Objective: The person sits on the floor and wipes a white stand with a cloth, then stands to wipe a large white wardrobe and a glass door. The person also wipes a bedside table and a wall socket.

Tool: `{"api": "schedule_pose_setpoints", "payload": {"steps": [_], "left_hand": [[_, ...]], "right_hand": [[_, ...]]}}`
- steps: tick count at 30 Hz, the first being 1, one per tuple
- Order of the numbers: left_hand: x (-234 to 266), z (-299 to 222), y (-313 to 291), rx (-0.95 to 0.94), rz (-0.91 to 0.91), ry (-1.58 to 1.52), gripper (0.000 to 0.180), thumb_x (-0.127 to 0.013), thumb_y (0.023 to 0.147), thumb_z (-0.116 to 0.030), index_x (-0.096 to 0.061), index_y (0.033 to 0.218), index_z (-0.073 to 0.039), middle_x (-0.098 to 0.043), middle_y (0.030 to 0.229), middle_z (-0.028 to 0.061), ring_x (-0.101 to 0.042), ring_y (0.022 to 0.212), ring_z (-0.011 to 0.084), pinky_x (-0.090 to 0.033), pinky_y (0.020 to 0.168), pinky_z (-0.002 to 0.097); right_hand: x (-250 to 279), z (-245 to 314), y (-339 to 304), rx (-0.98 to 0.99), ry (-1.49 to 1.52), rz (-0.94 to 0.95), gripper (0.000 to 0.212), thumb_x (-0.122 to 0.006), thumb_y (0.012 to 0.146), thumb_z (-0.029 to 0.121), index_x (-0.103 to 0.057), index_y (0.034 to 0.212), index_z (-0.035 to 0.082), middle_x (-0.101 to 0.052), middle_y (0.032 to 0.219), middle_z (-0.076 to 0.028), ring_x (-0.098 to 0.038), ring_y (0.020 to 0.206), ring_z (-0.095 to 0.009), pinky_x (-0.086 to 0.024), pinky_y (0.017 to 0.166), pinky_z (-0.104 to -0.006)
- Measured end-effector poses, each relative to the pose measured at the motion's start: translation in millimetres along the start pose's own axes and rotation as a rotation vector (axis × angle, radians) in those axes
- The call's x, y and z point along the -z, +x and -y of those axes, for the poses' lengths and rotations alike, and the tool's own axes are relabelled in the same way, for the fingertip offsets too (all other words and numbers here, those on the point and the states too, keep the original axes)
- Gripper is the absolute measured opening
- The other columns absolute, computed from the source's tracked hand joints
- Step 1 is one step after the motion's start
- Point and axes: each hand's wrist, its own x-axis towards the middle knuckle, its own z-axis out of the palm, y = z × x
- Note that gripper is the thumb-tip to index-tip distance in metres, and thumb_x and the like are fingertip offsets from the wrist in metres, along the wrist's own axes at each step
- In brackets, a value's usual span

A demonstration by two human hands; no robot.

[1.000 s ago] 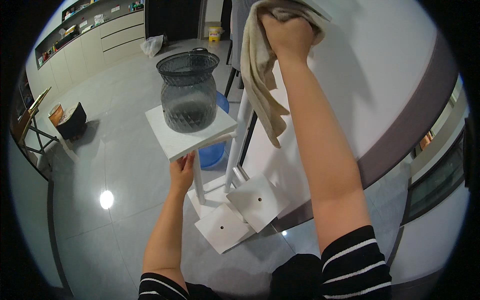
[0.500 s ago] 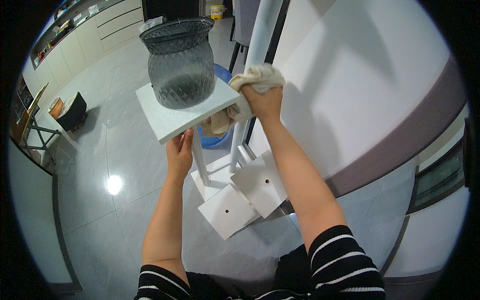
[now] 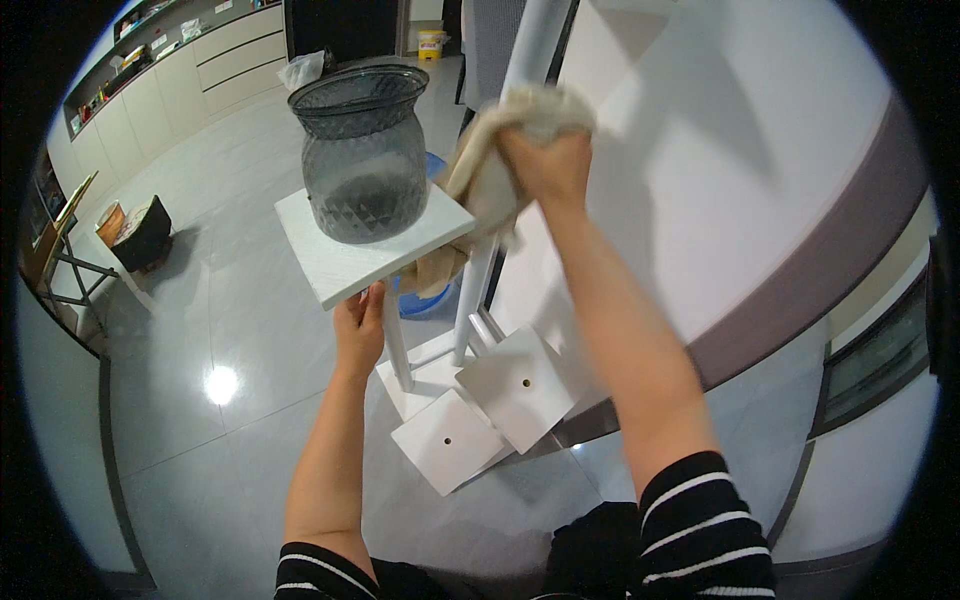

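Observation:
My right hand point(image 3: 550, 165) clutches a beige cloth point(image 3: 497, 185), raised beside the pale pole of a white plant stand. Part of the cloth hangs below the right edge of the stand's square top shelf point(image 3: 345, 262). Under that shelf, my left hand point(image 3: 358, 315) is closed around the stand at its thin post point(image 3: 397, 340); its fingers are mostly hidden. On the shelf stands a grey, see-through glass vase point(image 3: 365, 175) with a flared rim and a diamond pattern. Lower white square shelves point(image 3: 450, 440) with a small hole in each spread out below.
A blue basin point(image 3: 425, 303) shows partly behind the stand. To the right rises a white wall point(image 3: 680, 200) with a purplish base band. At the left are a black planter point(image 3: 143, 235) and a folding rack point(image 3: 80, 265). White cabinets point(image 3: 165, 90) line the far left.
My right hand has moved up and slightly right, pulling the cloth with it. The left hand keeps its hold under the shelf. The whole view has shifted a little.

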Motion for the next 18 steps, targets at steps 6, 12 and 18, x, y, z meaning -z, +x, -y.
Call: {"api": "schedule_pose_setpoints", "payload": {"steps": [6,12,18], "left_hand": [[4,1,0,0.006,0.016,0.054,0.028,-0.054,0.098,-0.016,-0.052,0.120,0.000,-0.061,0.108,0.0073,-0.055,0.095,0.0120,-0.044,0.087,0.0275],[4,-1,1,-0.011,-0.004,0.017,0.030,-0.055,0.098,-0.018,-0.051,0.120,0.001,-0.060,0.112,0.0097,-0.055,0.099,0.0131,-0.044,0.088,0.0279],[2,-7,0,0.014,0.012,0.035,0.031,-0.055,0.098,-0.020,-0.052,0.119,0.002,-0.061,0.111,0.0102,-0.056,0.098,0.0133,-0.044,0.088,0.0278]], "right_hand": [[8,67,134,-0.008,0.285,-0.061,0.046,-0.071,0.071,0.030,-0.065,0.100,-0.005,-0.066,0.102,-0.022,-0.063,0.094,-0.033,-0.049,0.083,-0.0392],[2,58,93,-0.269,0.513,0.081,0.047,-0.074,0.069,0.026,-0.064,0.104,-0.004,-0.066,0.103,-0.018,-0.063,0.095,-0.030,-0.050,0.083,-0.0368],[-10,-2,-3,-0.406,0.624,0.265,0.037,-0.074,0.069,0.011,-0.062,0.104,0.006,-0.064,0.098,-0.008,-0.063,0.088,-0.020,-0.052,0.078,-0.0336]]}}
